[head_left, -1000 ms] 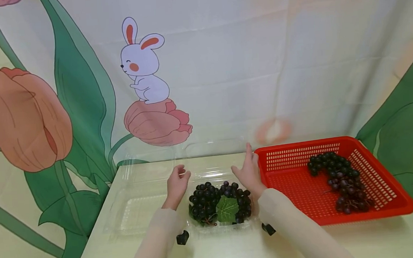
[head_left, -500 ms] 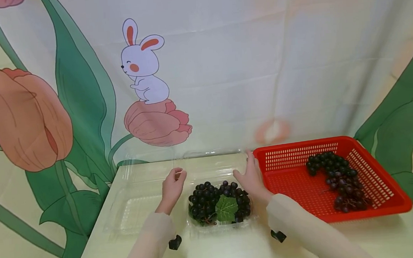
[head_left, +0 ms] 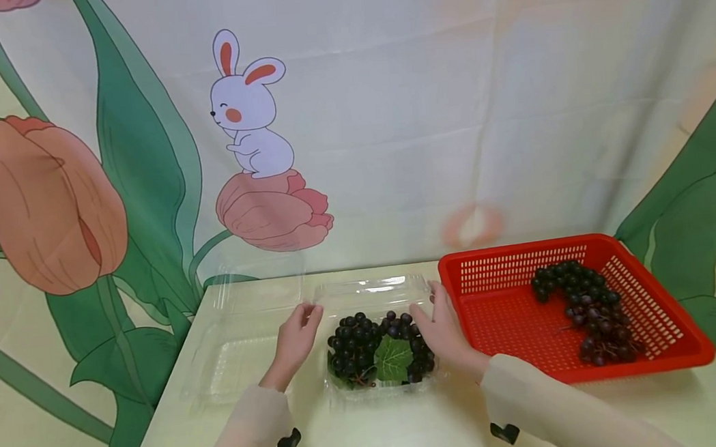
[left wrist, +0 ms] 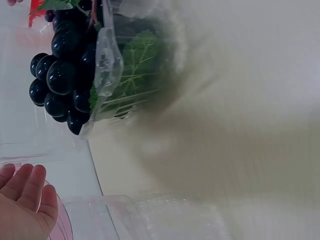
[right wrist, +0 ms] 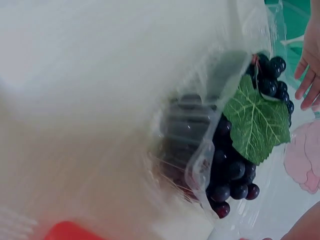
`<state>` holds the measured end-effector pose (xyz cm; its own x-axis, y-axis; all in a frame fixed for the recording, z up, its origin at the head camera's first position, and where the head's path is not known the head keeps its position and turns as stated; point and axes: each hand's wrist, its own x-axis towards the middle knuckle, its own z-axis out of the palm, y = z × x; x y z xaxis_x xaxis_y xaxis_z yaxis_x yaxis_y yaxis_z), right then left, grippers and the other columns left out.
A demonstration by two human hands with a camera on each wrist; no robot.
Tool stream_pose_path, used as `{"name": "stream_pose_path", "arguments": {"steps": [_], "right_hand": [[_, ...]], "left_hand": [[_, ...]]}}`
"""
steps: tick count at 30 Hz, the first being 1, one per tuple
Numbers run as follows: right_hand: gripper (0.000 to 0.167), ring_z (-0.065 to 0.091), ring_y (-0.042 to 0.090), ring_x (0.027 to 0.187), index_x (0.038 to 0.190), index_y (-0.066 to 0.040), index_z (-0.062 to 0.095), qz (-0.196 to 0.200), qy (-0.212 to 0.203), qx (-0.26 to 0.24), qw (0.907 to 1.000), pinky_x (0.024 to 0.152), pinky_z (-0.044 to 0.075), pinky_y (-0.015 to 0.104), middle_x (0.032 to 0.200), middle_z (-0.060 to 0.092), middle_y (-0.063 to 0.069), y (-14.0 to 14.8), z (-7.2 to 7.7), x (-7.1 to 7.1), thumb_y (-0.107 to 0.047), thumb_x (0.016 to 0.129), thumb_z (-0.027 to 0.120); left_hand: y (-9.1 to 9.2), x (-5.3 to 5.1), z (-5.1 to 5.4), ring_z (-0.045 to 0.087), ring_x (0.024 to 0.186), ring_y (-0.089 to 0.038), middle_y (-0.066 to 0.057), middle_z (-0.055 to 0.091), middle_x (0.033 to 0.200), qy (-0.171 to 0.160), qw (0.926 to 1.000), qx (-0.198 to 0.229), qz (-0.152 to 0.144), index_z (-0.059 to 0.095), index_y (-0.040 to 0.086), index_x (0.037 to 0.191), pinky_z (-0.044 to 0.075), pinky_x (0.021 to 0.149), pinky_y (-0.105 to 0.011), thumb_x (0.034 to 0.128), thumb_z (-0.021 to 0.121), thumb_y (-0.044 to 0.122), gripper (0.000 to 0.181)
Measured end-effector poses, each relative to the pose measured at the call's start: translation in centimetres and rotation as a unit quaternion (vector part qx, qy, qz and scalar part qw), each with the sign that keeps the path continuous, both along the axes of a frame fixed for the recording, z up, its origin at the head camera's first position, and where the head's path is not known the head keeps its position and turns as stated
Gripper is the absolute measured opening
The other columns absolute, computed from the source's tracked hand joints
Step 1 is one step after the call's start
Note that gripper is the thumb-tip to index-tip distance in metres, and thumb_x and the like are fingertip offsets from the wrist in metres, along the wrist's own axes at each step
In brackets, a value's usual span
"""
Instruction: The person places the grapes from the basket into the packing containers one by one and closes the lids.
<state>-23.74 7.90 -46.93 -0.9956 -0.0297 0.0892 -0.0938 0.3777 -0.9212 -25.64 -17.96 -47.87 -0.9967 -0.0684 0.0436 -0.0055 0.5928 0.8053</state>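
Observation:
A clear plastic clamshell box [head_left: 383, 391] holds dark grapes [head_left: 354, 343] with a green leaf [head_left: 394, 359]. Its hinged lid [head_left: 368, 288] leans up behind the fruit, tilted toward the box. At the lid's left edge is my left hand [head_left: 294, 338], thumb and fingertips close together; the left wrist view shows those fingers [left wrist: 31, 182] fairly straight. My right hand [head_left: 446, 327] lies along the lid's right side, fingers extended and thumb apart. In the right wrist view the grapes [right wrist: 235, 175] bulge above the box rim, and most of the right hand is out of frame.
An empty clear clamshell [head_left: 238, 371] stands on the left, its lid [head_left: 257, 291] raised. To the right, a red plastic basket [head_left: 509, 378] contains more dark grapes [head_left: 597, 315]. A printed cloth [head_left: 389, 133] hangs behind the table.
The filled box's lid has tipped forward and down from a more upright position. Both hands have come lower and toward me with it; the left also shifted left.

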Motion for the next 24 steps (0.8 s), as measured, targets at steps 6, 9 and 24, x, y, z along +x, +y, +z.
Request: {"name": "stream_pose_path", "arguments": {"steps": [6, 9, 24], "right_hand": [[0.056, 0.028, 0.036, 0.128, 0.135, -0.004, 0.021, 0.015, 0.020, 0.000, 0.9997, 0.100, 0.028, 0.051, 0.139, 0.026, 0.018, 0.4, -0.6, 1.1, -0.035, 0.093, 0.041], [0.055, 0.029, 0.037, 0.127, 0.134, -0.003, 0.023, 0.021, 0.032, 0.002, 0.9993, 0.100, 0.028, 0.052, 0.138, 0.028, 0.018, 0.6, -0.9, 1.4, -0.037, 0.094, 0.037], [0.053, 0.032, 0.038, 0.125, 0.134, -0.006, 0.027, 0.040, 0.034, 0.008, 0.9986, 0.097, 0.029, 0.056, 0.138, 0.032, 0.018, 1.0, -2.1, 3.7, -0.037, 0.093, 0.040]], "left_hand": [[-0.2, 0.9, -0.6, 0.051, 0.110, -0.033, -0.016, 0.055, 0.119, 0.030, 0.9993, -0.019, -0.011, 0.051, 0.009, 0.117, 0.040, 0.091, -0.046, 0.0922, 0.036, 0.044, 0.046], [-0.2, 1.2, -0.9, 0.053, 0.108, -0.033, -0.016, 0.054, 0.121, 0.046, 0.9980, -0.038, -0.020, 0.050, 0.009, 0.120, 0.041, 0.088, -0.047, 0.0937, 0.033, 0.042, 0.046], [0.4, 3.5, -3.3, 0.042, 0.119, -0.034, -0.016, 0.044, 0.132, 0.084, 0.9932, -0.078, -0.017, 0.038, 0.002, 0.132, 0.033, 0.096, -0.048, 0.0951, 0.034, 0.035, 0.050]]}}
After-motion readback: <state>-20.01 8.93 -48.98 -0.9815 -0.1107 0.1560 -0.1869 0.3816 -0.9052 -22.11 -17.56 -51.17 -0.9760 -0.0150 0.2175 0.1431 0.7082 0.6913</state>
